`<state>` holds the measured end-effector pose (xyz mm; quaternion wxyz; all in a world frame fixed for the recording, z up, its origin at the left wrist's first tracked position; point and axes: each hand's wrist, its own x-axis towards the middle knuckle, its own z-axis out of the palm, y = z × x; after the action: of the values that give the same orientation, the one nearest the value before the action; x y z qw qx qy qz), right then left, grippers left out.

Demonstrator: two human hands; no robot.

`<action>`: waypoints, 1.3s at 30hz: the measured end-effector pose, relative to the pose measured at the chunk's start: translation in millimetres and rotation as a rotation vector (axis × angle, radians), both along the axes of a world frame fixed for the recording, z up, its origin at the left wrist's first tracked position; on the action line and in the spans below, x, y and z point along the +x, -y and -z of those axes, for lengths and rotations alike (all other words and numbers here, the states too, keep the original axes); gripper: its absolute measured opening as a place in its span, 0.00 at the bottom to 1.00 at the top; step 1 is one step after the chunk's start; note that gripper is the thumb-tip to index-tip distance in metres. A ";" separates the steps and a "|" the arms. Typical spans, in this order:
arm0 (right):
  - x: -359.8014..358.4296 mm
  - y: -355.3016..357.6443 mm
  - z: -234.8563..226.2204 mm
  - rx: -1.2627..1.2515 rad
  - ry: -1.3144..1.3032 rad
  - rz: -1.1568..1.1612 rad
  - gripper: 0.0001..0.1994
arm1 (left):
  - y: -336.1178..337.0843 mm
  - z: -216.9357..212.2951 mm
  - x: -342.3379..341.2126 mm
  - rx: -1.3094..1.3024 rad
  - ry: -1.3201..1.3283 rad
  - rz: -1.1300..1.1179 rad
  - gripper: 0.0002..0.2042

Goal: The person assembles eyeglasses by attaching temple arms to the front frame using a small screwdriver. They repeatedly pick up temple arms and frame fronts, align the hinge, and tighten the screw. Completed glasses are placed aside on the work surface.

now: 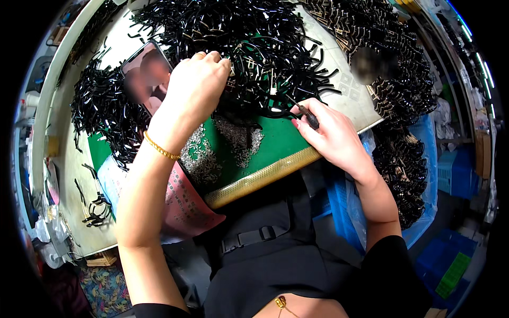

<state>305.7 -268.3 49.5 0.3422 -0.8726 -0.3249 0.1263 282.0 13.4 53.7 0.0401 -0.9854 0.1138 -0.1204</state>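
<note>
My right hand (331,132) grips a small dark-handled screwdriver (309,117), its thin shaft pointing up and left toward the black pieces. My left hand (200,79) is closed above the pile, fingers curled away from view; what they hold is hidden. Beneath and beyond both hands spreads a large heap of glossy black eyeglass temples (212,26), some with metal-coloured ends. Two piles of tiny silver parts, seemingly screws, lie on the green mat (281,139): a pale pile (199,159) below my left wrist and a darker-looking pile (241,140) to its right.
A phone (146,71) with a lit screen leans in the heap beside my left forearm. The mat has a yellowish ribbed front edge (265,177). A pink printed sheet (188,204) hangs at the table edge. More bundled temples (403,180) fill a blue-lined container on the right.
</note>
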 end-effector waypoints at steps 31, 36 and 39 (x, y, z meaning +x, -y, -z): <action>0.8 4.4 14.1 0.068 0.087 0.018 0.10 | 11.5 -9.2 31.3 -0.494 -0.204 -0.247 0.11; 0.2 3.0 7.7 0.012 0.025 0.032 0.10 | 31.4 10.3 27.5 -0.205 -0.125 -0.376 0.09; -0.7 3.1 4.3 0.003 -0.008 0.046 0.10 | 38.3 13.6 29.7 -0.222 -0.145 -0.393 0.09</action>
<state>305.0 -271.4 45.2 0.3475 -0.8788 -0.3036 0.1213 311.7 -24.9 40.1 -0.0543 -0.9930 -0.0917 -0.0508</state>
